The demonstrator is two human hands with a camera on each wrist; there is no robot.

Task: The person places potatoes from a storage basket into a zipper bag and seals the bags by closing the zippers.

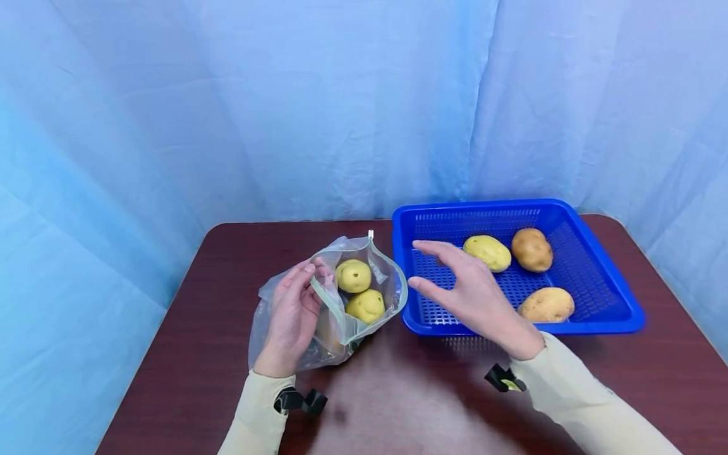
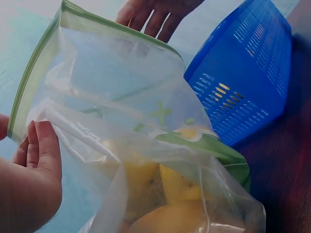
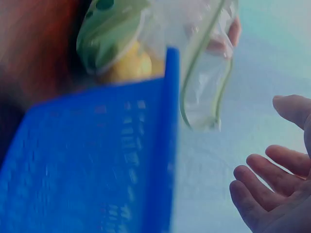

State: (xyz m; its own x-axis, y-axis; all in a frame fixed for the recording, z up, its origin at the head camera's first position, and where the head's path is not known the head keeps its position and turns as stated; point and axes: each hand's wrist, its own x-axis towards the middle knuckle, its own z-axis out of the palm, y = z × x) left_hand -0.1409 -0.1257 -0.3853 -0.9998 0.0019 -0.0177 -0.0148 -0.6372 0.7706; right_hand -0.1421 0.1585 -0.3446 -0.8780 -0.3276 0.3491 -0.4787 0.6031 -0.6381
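Note:
My left hand (image 1: 294, 309) pinches the rim of a clear zip bag (image 1: 335, 335) with a green-edged mouth, which gapes toward the right. Inside it, two yellow potatoes (image 1: 359, 292) show through the opening, and the left wrist view has more potatoes (image 2: 170, 218) low in the bag behind the plastic. Over the left part of a blue basket (image 1: 611, 272) hovers my right hand (image 1: 472, 294), thumb and fingers spread with nothing between them. In the basket lie a yellow potato (image 1: 487, 253), a brown potato (image 1: 532, 249) and a tan potato (image 1: 547, 305).
The basket stands on the right half of a dark red-brown table (image 1: 188, 373), its left rim close beside the bag's mouth. A light blue curtain (image 1: 341, 114) hangs behind the table and along its sides.

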